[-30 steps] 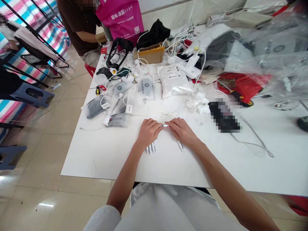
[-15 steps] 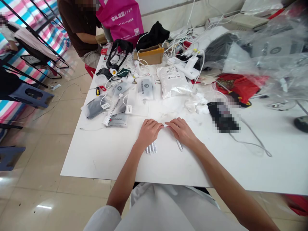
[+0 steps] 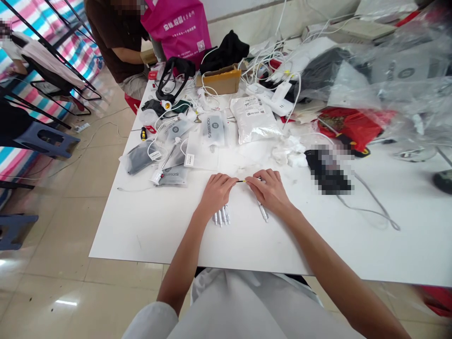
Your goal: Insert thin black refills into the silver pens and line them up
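Observation:
My left hand (image 3: 217, 193) is closed, its thumb and fingertips pinching the dark end of a thin pen refill (image 3: 241, 181). The refill spans the short gap between my hands, black on the left and yellow toward the right. Closed around its yellow end is my right hand (image 3: 267, 190); a small pale piece shows by its fingers, too small to make out. Several white pens (image 3: 221, 216) lie side by side under my left wrist. Another white pen (image 3: 263, 213) rests beneath my right hand, partly covered by it.
Grey pouches in clear plastic (image 3: 173, 175) lie left of centre behind my hands. A white parcel (image 3: 254, 120), a cardboard box (image 3: 222, 81) and tangled cables fill the back. Plastic bags (image 3: 399, 70) heap up at the right. A person (image 3: 120, 52) sits at the far left corner.
A white pen part showed between my fingertips earlier; now the black and yellow refill is exposed there. My hands have moved slightly apart, and the pens on the table have stayed put.

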A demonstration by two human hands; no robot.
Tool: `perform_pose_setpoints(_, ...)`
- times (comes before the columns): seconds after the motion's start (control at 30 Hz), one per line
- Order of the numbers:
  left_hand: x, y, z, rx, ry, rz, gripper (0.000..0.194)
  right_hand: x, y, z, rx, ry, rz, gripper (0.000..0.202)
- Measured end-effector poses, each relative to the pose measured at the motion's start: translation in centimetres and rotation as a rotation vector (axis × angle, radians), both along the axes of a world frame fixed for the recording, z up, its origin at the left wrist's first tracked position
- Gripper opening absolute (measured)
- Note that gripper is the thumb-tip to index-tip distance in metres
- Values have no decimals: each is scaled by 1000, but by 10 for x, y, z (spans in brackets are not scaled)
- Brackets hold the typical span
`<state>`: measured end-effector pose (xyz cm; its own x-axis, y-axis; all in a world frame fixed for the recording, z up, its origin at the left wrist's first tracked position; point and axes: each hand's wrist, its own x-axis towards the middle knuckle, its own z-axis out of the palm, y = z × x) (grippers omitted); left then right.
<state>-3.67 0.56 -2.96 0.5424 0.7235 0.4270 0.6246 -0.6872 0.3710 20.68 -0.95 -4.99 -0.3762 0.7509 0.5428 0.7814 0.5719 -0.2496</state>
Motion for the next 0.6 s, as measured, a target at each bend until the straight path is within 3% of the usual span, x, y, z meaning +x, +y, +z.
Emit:
perform_pose_setpoints(0.27,-10,5,2,-10,-105,52,23,3,1,5,-28,94,-97,18)
perform_pose_setpoints(0.6,-14,6,7,-18,-147,73,19,2,1,6,-44,185,-97,17)
